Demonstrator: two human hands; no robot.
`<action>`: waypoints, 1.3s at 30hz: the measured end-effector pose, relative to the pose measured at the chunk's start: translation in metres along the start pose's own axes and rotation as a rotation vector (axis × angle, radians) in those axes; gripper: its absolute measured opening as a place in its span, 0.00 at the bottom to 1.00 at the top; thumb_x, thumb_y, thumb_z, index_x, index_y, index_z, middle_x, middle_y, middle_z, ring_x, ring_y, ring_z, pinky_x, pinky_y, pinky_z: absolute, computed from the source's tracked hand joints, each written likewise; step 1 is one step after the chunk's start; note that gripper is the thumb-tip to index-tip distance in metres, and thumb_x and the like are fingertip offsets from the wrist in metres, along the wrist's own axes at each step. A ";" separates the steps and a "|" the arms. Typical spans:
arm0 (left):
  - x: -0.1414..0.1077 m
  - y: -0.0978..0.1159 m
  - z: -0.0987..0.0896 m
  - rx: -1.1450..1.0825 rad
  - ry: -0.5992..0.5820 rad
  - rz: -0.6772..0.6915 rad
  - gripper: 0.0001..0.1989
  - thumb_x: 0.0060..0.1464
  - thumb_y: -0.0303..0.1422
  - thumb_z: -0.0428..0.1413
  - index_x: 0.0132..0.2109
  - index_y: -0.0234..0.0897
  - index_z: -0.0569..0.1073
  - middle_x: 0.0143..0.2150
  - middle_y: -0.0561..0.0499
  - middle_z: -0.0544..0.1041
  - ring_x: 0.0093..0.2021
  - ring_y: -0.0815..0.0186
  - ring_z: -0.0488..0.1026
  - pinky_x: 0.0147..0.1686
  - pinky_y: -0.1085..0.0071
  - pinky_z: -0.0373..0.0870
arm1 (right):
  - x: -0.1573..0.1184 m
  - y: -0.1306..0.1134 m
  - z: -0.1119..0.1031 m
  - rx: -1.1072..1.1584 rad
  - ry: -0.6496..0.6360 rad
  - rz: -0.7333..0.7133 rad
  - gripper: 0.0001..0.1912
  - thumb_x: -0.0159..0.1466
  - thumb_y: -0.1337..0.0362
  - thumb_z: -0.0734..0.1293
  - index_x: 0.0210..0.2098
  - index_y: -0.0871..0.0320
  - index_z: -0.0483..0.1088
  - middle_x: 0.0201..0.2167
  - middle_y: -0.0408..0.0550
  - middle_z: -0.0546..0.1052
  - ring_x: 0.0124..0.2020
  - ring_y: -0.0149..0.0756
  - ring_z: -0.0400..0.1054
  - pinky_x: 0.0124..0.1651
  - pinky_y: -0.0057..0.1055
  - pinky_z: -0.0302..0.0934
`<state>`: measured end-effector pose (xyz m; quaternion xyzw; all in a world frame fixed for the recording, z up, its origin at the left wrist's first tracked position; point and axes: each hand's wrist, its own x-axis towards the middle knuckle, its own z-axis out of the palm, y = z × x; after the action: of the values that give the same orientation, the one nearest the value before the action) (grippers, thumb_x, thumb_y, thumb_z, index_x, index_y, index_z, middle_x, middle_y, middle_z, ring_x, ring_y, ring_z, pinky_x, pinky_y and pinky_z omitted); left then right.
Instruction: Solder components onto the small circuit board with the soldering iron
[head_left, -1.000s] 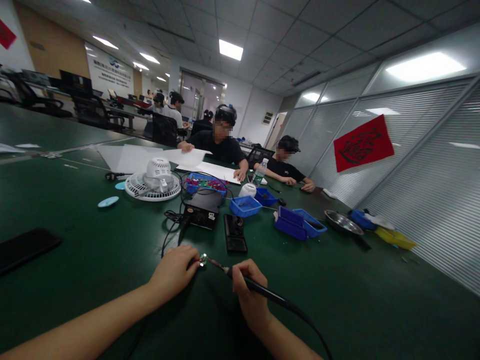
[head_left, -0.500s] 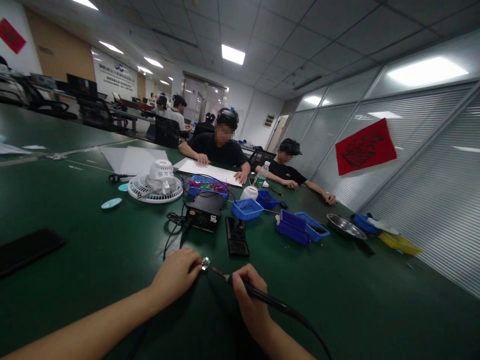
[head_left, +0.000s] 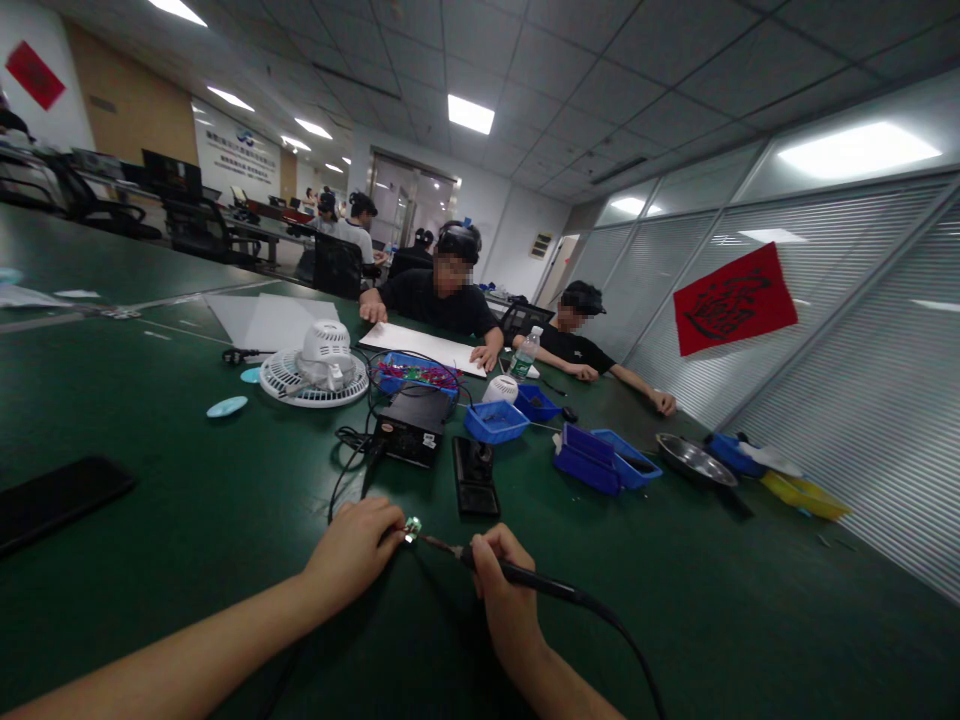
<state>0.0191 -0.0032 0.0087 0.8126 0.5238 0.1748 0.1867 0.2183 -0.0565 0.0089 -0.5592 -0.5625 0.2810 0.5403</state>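
Observation:
Between the fingertips of my left hand (head_left: 358, 545) is the edge of a small green circuit board (head_left: 412, 529), held just above the dark green table. My right hand (head_left: 506, 590) is closed like a pen grip around the black handle of a soldering iron (head_left: 544, 582). The iron's tip points left and lies close to the board; whether it touches, I cannot tell. From the handle a black cable runs down toward the bottom edge. Beyond my hands stand a black soldering station box (head_left: 411, 425) and a black stand (head_left: 475, 477).
A white fan part (head_left: 315, 375) lies at the back left, near a blue tray of wires and boards (head_left: 416, 388). Several blue trays, one of them small (head_left: 496, 422), a metal bowl (head_left: 696, 461) and a water bottle (head_left: 526, 354) stand around. Two people sit across the table.
The iron and my right hand have shifted very slightly right of the board. My left hand keeps its hold. Across the table, a person's hand has moved left along the white board.

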 end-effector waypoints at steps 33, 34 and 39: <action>-0.001 -0.002 0.003 0.004 0.027 0.001 0.08 0.57 0.33 0.50 0.35 0.41 0.74 0.38 0.53 0.75 0.42 0.63 0.70 0.41 0.68 0.58 | -0.004 -0.001 -0.007 -0.080 -0.012 -0.232 0.12 0.62 0.63 0.62 0.23 0.57 0.65 0.18 0.40 0.69 0.20 0.31 0.63 0.25 0.25 0.55; -0.001 -0.002 0.003 0.002 0.029 0.006 0.08 0.57 0.34 0.50 0.35 0.42 0.74 0.38 0.53 0.75 0.43 0.63 0.70 0.41 0.68 0.58 | -0.004 -0.001 -0.007 -0.073 -0.015 -0.226 0.12 0.62 0.63 0.62 0.23 0.57 0.65 0.18 0.40 0.69 0.20 0.31 0.63 0.25 0.25 0.55; -0.002 0.000 0.002 -0.001 0.028 0.010 0.08 0.57 0.34 0.50 0.36 0.42 0.74 0.38 0.53 0.76 0.43 0.63 0.70 0.41 0.68 0.58 | -0.004 -0.004 -0.005 -0.065 -0.028 -0.215 0.12 0.61 0.63 0.63 0.21 0.57 0.64 0.18 0.39 0.67 0.20 0.31 0.62 0.26 0.25 0.55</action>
<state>0.0195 -0.0049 0.0067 0.8127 0.5220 0.1873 0.1788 0.2208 -0.0621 0.0127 -0.5089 -0.6355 0.2107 0.5411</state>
